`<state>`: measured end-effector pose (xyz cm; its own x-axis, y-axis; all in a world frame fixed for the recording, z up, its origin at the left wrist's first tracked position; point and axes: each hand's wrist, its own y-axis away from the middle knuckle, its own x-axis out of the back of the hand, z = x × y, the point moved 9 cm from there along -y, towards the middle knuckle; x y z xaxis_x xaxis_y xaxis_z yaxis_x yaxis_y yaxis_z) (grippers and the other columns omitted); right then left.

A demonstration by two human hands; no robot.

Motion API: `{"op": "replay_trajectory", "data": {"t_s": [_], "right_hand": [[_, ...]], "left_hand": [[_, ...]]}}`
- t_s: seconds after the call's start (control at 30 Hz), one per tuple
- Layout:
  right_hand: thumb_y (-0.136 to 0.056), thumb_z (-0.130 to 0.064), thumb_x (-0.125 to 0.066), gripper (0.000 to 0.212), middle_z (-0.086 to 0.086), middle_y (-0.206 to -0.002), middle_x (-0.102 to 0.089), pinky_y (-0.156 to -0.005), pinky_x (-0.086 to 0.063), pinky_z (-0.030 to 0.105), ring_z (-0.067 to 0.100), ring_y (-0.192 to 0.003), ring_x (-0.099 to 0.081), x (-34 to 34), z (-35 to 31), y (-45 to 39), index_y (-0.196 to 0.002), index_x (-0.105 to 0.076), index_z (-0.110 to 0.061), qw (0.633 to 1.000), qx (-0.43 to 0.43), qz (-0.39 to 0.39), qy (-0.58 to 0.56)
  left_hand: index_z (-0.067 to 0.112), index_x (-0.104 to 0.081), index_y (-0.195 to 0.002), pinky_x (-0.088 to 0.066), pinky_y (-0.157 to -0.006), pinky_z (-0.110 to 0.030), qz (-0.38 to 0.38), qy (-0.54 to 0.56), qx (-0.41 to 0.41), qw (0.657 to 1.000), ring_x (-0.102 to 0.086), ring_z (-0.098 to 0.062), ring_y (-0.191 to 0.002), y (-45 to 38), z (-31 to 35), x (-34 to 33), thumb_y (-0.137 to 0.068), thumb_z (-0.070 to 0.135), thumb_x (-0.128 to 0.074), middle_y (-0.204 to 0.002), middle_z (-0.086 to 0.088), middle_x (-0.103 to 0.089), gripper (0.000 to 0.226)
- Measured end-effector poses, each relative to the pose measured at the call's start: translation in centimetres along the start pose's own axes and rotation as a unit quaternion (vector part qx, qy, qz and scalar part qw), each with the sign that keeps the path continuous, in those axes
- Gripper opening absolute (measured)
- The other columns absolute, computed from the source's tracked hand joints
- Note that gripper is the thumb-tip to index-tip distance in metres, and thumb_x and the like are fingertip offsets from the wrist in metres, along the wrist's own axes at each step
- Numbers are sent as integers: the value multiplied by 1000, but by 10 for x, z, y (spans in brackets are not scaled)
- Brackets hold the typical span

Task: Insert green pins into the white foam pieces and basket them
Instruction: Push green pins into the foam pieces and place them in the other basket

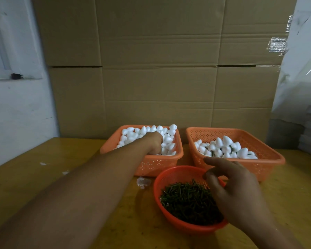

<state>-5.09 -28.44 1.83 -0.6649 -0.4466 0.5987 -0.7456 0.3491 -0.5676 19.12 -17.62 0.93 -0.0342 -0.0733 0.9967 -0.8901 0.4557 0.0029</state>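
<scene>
While the left hand digs into the left orange perforated plastic basket of plain white egg-shaped foam pieces, fingers curled into the heap, grasp unclear, the right hand hovers over the round orange mesh bowl of green pins, fingers loosely curled, seemingly holding nothing. Right orange perforated basket: pinned pieces. Yellow wooden surface. Advice: lift one piece only; pinch one pin, push straight.
</scene>
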Motion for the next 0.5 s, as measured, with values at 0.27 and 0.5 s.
{"op": "replay_trajectory", "data": {"t_s": [0.27,0.5], "right_hand": [[-85,-29,-64,36,-16,-94,-63,-77,-54,34,1,-83,-60,-2,-3,2,-119,-69,-39,1000,5,0,10],[-86,-29,-63,35,-13,-96,-67,-83,-53,34,3,-93,-60,-1,-3,1,-120,-69,-37,1000,5,-9,20]], "left_hand": [[27,-18,-155,-23,-117,-51,34,-63,1,997,-22,-24,-143,-37,1,-19,-89,42,-67,-154,-1,-21,83],[26,-24,-150,-29,-109,-47,39,-29,11,999,-30,-25,-139,-30,-1,-5,-86,37,-70,-148,0,-32,80]]}}
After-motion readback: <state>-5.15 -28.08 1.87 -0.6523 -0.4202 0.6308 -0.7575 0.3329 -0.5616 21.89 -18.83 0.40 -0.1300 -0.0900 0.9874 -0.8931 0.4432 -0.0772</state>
